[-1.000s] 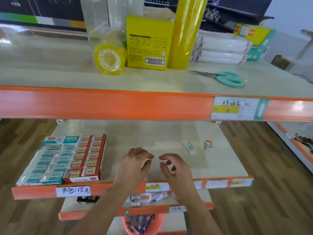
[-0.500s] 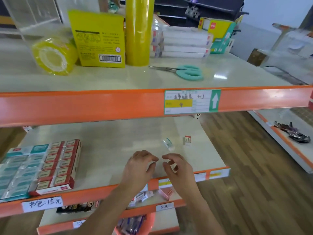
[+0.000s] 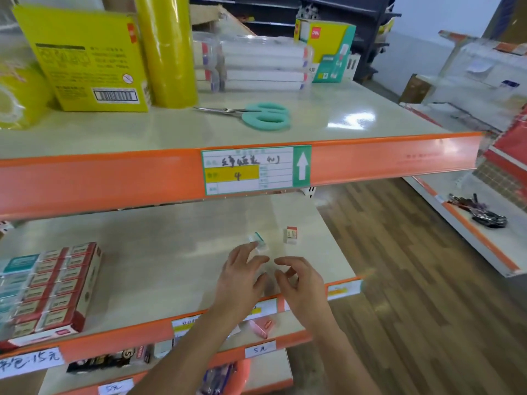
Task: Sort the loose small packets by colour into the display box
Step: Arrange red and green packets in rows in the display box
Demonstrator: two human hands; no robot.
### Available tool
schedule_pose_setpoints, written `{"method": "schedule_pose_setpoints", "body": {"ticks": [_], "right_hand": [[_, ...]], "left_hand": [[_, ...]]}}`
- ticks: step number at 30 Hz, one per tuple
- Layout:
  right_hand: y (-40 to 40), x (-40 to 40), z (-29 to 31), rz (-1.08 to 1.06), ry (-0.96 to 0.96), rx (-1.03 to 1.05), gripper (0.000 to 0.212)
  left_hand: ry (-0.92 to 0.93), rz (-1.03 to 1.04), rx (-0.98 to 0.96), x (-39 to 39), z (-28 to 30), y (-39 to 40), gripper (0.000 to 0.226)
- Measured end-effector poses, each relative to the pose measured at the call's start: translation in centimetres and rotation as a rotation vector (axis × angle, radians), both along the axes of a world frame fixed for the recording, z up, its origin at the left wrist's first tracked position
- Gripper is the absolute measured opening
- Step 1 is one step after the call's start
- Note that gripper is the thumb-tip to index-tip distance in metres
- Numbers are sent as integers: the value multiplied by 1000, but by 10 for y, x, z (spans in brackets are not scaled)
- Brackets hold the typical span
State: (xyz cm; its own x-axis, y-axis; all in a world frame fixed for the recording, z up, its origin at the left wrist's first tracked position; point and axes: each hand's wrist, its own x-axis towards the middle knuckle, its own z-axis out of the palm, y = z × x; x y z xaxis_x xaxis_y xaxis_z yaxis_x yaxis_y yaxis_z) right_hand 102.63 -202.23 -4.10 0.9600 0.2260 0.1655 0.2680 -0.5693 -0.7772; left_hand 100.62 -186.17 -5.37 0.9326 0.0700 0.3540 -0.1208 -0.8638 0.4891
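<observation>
Left hand (image 3: pixel 242 277) fingertips at teal packet (image 3: pixel 258 240) | right hand (image 3: pixel 301 283) curled, empty

A handwritten "4" sits on the yellow field of the top shelf tag (image 3: pixel 255 169), beside a white arrow. Lower tag (image 3: pixel 260 349) reads "5". Green box (image 3: pixel 325 49) shows "deli".

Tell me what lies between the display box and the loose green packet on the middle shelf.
Only bare shelf surface lies between the display box and green packet, seen in the head view.

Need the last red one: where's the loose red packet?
Head view, middle shelf, right of centre: the red packet stands just right of the teal packet, beyond the right hand.
</observation>
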Motion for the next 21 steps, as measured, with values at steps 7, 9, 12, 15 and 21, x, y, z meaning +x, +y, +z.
{"method": "schedule_pose_setpoints", "body": {"ticks": [7,9,12,15,21], "right_hand": [[-1,33,-1,-23,96,-247,64],[4,40,-1,-20,97,-327,64],[9,43,-7,-41,61,-401,51],[7,37,-11,-30,-7,-339,39],[1,33,-11,13,-13,-251,42]], "left_hand": [[89,79,196,12,-14,-18,49],[113,79,250,11,-15,-19,50],[146,85,214,8,-9,-17,48],[109,137,112,3,-3,-16,44],[94,262,-62,7,-8,-11,35]]}}
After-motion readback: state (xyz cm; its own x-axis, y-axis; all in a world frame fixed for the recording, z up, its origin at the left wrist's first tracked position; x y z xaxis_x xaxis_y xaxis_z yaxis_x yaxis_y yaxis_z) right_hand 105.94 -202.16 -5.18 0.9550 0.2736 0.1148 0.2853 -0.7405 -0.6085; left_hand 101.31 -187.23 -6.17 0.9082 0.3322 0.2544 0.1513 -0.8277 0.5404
